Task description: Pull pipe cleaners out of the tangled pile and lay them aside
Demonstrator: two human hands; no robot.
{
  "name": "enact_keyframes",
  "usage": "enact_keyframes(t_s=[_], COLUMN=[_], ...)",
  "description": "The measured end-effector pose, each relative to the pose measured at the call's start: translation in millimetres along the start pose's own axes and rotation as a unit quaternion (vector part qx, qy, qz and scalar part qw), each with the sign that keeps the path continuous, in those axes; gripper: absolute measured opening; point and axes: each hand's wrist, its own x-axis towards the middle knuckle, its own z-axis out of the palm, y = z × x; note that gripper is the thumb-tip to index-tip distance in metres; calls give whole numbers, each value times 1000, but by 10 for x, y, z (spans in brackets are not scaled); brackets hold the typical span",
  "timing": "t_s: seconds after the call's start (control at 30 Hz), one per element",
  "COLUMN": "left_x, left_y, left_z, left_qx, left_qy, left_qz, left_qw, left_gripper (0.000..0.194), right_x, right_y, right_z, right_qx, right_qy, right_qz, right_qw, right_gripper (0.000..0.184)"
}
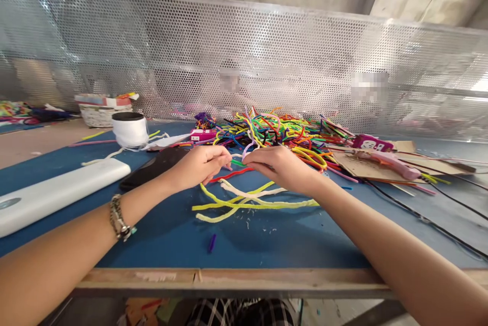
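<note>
My left hand point(209, 162) and my right hand point(284, 164) are raised over the middle of the table, fingertips close together. Both are closed in a pinch. A thin pale lilac pipe cleaner point(248, 149) shows between them, its ends hidden by my fingers. Below my hands several yellow pipe cleaners point(249, 206) lie crossed on the blue table mat point(160, 237), with a cream pipe cleaner point(259, 195) among them. A red pipe cleaner point(232, 175) lies just behind. Nearer me is a short purple piece point(212, 243).
A large heap of coloured pipe cleaners point(282, 130) lies behind my hands. To the left are a white spool point(130, 130), a long white device point(64, 191) and a black case point(154, 167). A pink-handled tool point(394, 162) and cables lie right. A perforated metal screen point(290, 56) stands behind.
</note>
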Motion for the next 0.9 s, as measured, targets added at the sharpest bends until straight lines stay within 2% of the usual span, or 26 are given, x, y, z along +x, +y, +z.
enact_keyframes(t_s=[0.1, 0.2, 0.33, 0.47, 0.7, 0.8, 0.9], left_x=[16, 28, 34, 41, 53, 52, 43], left_y=[-6, -7, -22, -68, -135, -134, -97], left_z=[-16, -44, -92, -127, -169, -170, -121], left_qx=[-25, -34, -30, -40, -64, 42, 225], left_qy=[-26, -30, -18, -52, -46, -17, 18], left_qz=[-7, -14, -16, -17, -12, 1, 56], left_qw=[999, 999, 999, 998, 997, 999, 973], left_gripper=[23, 23, 24, 24, 26, 31, 30], right_x=[2, -11, -15, 2, -5, -4, 8], right_y=[-22, 5, 25, -33, -108, -105, -106], right_z=[-60, -83, -58, -39, 19, 38, 62], right_qx=[15, 21, -54, -118, -113, -124, -152], right_qy=[-34, -40, -61, -115, -74, -71, -86], right_qz=[15, 22, 56, 82, 107, 120, 144], right_qw=[999, 999, 995, 983, 985, 982, 974], right_gripper=[23, 24, 26, 25, 25, 27, 28])
